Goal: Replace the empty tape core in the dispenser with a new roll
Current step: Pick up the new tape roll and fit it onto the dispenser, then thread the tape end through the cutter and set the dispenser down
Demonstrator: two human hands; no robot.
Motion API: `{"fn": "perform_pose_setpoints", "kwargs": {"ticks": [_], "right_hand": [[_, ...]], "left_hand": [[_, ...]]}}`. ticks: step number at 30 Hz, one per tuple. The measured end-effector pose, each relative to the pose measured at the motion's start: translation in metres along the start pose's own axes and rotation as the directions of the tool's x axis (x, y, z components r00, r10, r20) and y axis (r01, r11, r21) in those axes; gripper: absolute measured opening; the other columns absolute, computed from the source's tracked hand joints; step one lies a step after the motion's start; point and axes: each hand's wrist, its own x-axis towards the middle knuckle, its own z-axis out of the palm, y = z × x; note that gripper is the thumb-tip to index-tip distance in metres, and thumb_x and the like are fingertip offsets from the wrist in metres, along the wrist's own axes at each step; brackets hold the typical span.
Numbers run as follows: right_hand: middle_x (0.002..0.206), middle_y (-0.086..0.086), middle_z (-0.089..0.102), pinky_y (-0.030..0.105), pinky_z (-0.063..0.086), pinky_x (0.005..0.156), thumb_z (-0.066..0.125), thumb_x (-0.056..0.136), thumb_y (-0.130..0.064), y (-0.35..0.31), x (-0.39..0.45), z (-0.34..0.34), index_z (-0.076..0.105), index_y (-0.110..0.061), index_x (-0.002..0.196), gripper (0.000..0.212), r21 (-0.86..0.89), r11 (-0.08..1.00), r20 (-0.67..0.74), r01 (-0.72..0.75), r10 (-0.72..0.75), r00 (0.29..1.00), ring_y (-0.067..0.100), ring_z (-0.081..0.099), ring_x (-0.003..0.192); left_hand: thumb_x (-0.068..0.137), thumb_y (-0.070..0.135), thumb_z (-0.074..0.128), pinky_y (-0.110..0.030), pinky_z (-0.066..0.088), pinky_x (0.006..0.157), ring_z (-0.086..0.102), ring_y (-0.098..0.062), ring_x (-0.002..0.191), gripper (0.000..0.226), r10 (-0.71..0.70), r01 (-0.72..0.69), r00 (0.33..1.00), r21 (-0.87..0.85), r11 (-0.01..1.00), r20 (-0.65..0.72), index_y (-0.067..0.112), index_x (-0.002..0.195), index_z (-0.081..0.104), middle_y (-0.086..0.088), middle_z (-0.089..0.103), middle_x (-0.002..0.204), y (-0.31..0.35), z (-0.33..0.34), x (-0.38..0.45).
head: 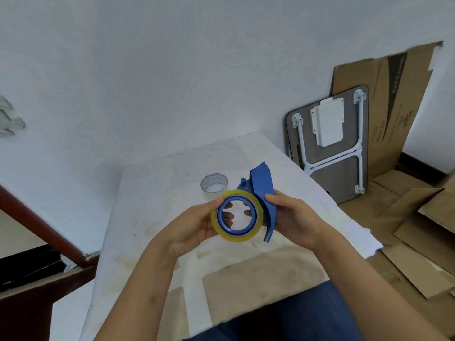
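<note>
A blue tape dispenser (264, 193) is held up over the table in both hands. A yellowish roll of tape (235, 236) sits around the dispenser's blue round hub. My left hand (197, 223) cups the roll from the left and behind, its fingertips showing through the hub's hole. My right hand (293, 217) grips the dispenser's blue handle on the right side. The empty tape core (214, 183), a thin pale ring, stands on the table just behind the roll.
The small table (160, 193) is covered with a stained white cloth. A folded table with white legs (330, 148) and flattened cardboard (394, 94) lean on the wall at right. More cardboard lies on the floor at right. A dark wooden edge runs at left.
</note>
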Motion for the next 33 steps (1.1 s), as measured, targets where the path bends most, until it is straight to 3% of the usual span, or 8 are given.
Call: {"fn": "perform_pose_setpoints", "kwargs": {"ticks": [5, 8, 12, 18, 22, 26, 30, 33], "right_hand": [[0.122, -0.001, 0.067, 0.039, 0.046, 0.094, 0.064, 0.082, -0.024, 0.002, 0.006, 0.005, 0.055, -0.025, 0.134, 0.053, -0.15, 0.987, -0.057, 0.049, -0.058, 0.997, 0.021, 0.059, 0.113], [0.132, 0.001, 0.063, 0.043, 0.045, 0.1, 0.064, 0.088, -0.022, 0.003, 0.01, 0.006, 0.049, -0.031, 0.139, 0.054, -0.173, 0.98, -0.066, 0.099, -0.112, 0.991, 0.025, 0.059, 0.121], [0.132, 0.004, 0.064, 0.041, 0.05, 0.098, 0.053, 0.097, -0.024, 0.002, 0.011, 0.009, 0.051, -0.027, 0.138, 0.041, -0.195, 0.973, -0.068, 0.121, -0.137, 0.988, 0.027, 0.06, 0.12], [0.134, 0.007, 0.063, 0.045, 0.048, 0.102, 0.05, 0.099, -0.019, 0.003, 0.009, 0.008, 0.051, -0.026, 0.139, 0.04, -0.165, 0.977, -0.049, 0.136, -0.146, 0.988, 0.029, 0.06, 0.121], [0.137, -0.002, 0.056, 0.028, 0.049, 0.09, 0.063, 0.091, -0.013, -0.002, 0.008, 0.016, 0.053, -0.021, 0.127, 0.037, -0.374, 0.899, -0.284, 0.229, -0.346, 0.894, 0.015, 0.059, 0.12], [0.135, -0.005, 0.05, 0.031, 0.045, 0.095, 0.062, 0.087, -0.006, -0.01, 0.008, 0.017, 0.069, -0.024, 0.091, 0.02, -0.815, 0.509, -0.191, 0.277, -0.687, 0.701, 0.011, 0.047, 0.127], [0.149, 0.001, 0.043, 0.024, 0.029, 0.102, 0.065, 0.089, -0.014, -0.015, 0.012, 0.019, 0.076, -0.027, 0.096, 0.018, -0.965, 0.124, 0.066, 0.229, -0.736, 0.674, 0.022, 0.035, 0.138], [0.155, 0.005, 0.038, 0.034, 0.04, 0.1, 0.065, 0.088, -0.022, -0.017, 0.018, 0.021, 0.078, -0.024, 0.093, 0.013, -0.966, -0.195, 0.259, 0.17, -0.708, 0.657, 0.031, 0.034, 0.139]], "left_hand": [[0.09, 0.014, 0.067, -0.04, 0.055, 0.096, 0.066, -0.015, 0.073, 0.011, 0.161, -0.164, 0.985, -0.055, 0.985, -0.057, 0.006, 0.097, 0.064, -0.005, 0.065, 0.08, -0.005, 0.011, -0.002], [0.084, 0.008, 0.074, -0.033, 0.056, 0.085, 0.068, -0.015, 0.081, 0.03, 0.204, -0.203, 0.978, 0.016, 0.979, -0.049, 0.008, 0.11, 0.06, -0.003, 0.07, 0.09, -0.01, 0.02, -0.004], [0.075, 0.019, 0.081, -0.033, 0.056, 0.089, 0.071, -0.016, 0.093, 0.054, 0.167, -0.168, 0.986, 0.034, 0.985, 0.016, 0.008, 0.121, 0.056, -0.002, 0.075, 0.1, -0.015, 0.025, -0.002], [0.09, 0.034, 0.062, -0.026, 0.053, 0.074, 0.066, -0.011, 0.078, 0.028, 0.187, -0.188, 0.975, 0.0, 0.982, 0.117, 0.012, 0.108, 0.066, 0.001, 0.07, 0.083, -0.017, 0.036, -0.001], [0.091, 0.03, 0.065, -0.024, 0.051, 0.078, 0.064, -0.011, 0.08, 0.024, 0.282, -0.285, 0.958, 0.068, 0.956, 0.044, 0.013, 0.108, 0.063, 0.001, 0.069, 0.085, -0.023, 0.038, 0.002], [0.095, 0.027, 0.063, -0.017, 0.049, 0.077, 0.065, -0.005, 0.079, 0.019, 0.348, -0.343, 0.937, 0.129, 0.931, -0.02, 0.016, 0.11, 0.061, 0.005, 0.07, 0.085, -0.025, 0.04, 0.004], [0.094, 0.03, 0.064, -0.028, 0.048, 0.09, 0.065, -0.008, 0.087, 0.033, 0.378, -0.369, 0.925, 0.142, 0.919, -0.042, 0.013, 0.123, 0.059, 0.007, 0.073, 0.087, -0.023, 0.043, 0.004], [0.094, 0.031, 0.066, -0.035, 0.047, 0.095, 0.065, -0.013, 0.092, 0.035, 0.381, -0.371, 0.923, 0.139, 0.918, -0.053, 0.016, 0.124, 0.059, 0.005, 0.074, 0.089, -0.023, 0.045, 0.005]]}}
